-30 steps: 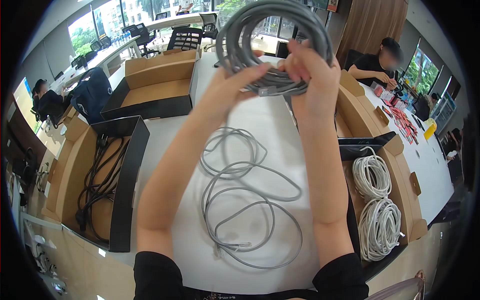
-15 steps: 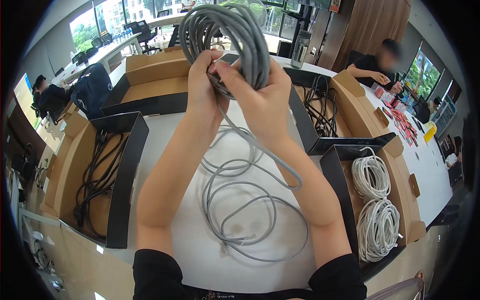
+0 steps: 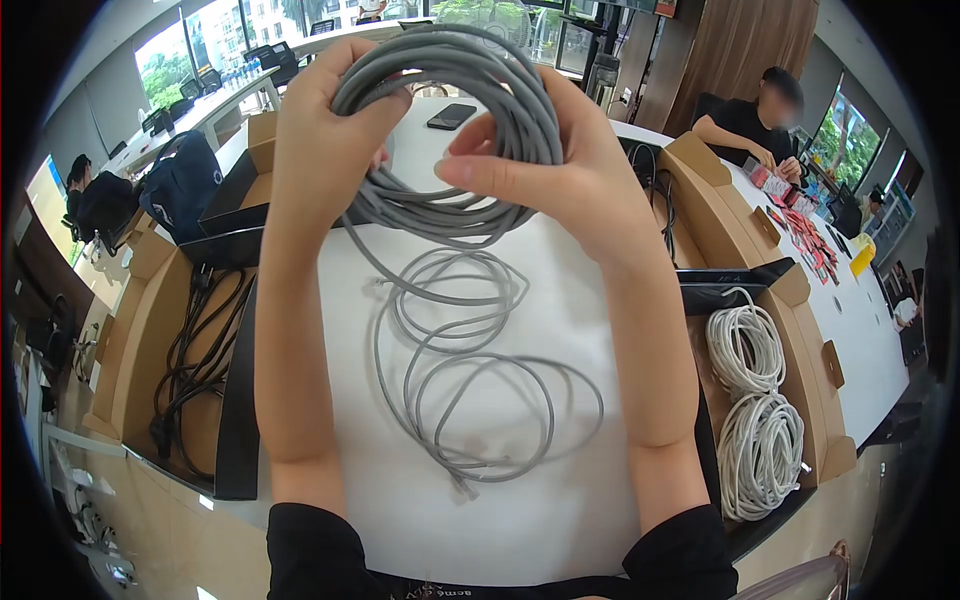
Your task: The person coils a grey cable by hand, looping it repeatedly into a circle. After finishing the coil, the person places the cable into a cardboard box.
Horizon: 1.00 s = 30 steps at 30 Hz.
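A thick coil of grey network cable [image 3: 440, 210] is held up over the white table [image 3: 480, 540], its loop facing me. My left hand [image 3: 335, 125] grips the coil's left side, thumb laid across the strands. On the right side, my right hand [image 3: 550, 165] has its fingers wrapped round the coil with the thumb inside the loop. One strand runs down from the coil to loose grey loops [image 3: 480, 370] on the tabletop. Clear plugs [image 3: 466, 490] show at the near end of these loops. Parts of the fingers are hidden behind the coil.
A black box [image 3: 235, 400] at left holds black power cords [image 3: 195, 360]. The right-hand box [image 3: 705, 450] holds two white cable coils [image 3: 760, 455]. Behind it, another box holds black cables [image 3: 662, 215]. A phone [image 3: 452, 117] lies beyond the coil. A person [image 3: 755, 125] sits at far right.
My hands have moved apart, and the coil has come lower and opened into a wide loop. The loose cable on the table has shifted a little. The phone has come into plain view.
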Tool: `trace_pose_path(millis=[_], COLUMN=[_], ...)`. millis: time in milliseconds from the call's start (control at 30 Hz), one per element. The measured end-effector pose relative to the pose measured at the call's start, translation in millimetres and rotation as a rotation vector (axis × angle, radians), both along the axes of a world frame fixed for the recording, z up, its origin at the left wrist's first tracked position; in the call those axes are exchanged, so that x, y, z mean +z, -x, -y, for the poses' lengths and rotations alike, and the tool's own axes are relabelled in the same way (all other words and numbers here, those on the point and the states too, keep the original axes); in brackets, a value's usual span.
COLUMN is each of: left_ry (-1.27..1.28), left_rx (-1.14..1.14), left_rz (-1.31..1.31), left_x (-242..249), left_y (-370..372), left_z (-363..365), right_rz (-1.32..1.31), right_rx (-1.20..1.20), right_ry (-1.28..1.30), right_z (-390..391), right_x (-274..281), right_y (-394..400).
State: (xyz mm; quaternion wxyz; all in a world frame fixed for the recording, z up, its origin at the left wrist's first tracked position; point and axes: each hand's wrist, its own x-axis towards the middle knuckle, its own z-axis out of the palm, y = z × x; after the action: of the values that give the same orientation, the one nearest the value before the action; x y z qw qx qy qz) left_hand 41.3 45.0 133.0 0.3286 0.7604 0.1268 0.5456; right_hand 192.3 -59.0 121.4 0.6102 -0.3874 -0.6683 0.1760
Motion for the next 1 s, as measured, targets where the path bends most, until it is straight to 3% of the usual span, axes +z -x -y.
trace_pose_path(millis=[133, 300, 367, 467, 600, 700, 867, 1000], left_ry=[-0.318, -0.214, -0.24, -0.129, -0.414, -0.405, 0.314, 0.503], left_rx=[0.167, 0.104, 0.078, -0.057, -0.012, 0.068, -0.297, -0.402], left_rz=[-0.203, -0.286, -0.286, -0.229, -0.031, 0.104, 0.303, 0.367], left_x=[-2, -3, -4, -4, -6, -14, -23, -20], left_y=[0, -6, -7, -9, -24, -34, -55, -46], left_z=[14, 23, 23, 25, 33, 22, 20, 12], right_rz=[0.037, 0.07, 0.039, -0.015, -0.195, -0.384, -0.611, -0.702], right_rx=[-0.085, 0.007, 0.039, 0.031, 0.054, 0.125, 0.187, 0.19], right_ry=[-0.019, 0.249, 0.215, 0.153, 0.074, 0.009, -0.105, -0.087], right_z=[-7, -3, -6, -7, -6, -8, -15, -24], right_x=[-3, 3, 1, 1, 1, 3, -1, -9], right_y=[2, -13, -13, -15, -23, -32, -33, -19])
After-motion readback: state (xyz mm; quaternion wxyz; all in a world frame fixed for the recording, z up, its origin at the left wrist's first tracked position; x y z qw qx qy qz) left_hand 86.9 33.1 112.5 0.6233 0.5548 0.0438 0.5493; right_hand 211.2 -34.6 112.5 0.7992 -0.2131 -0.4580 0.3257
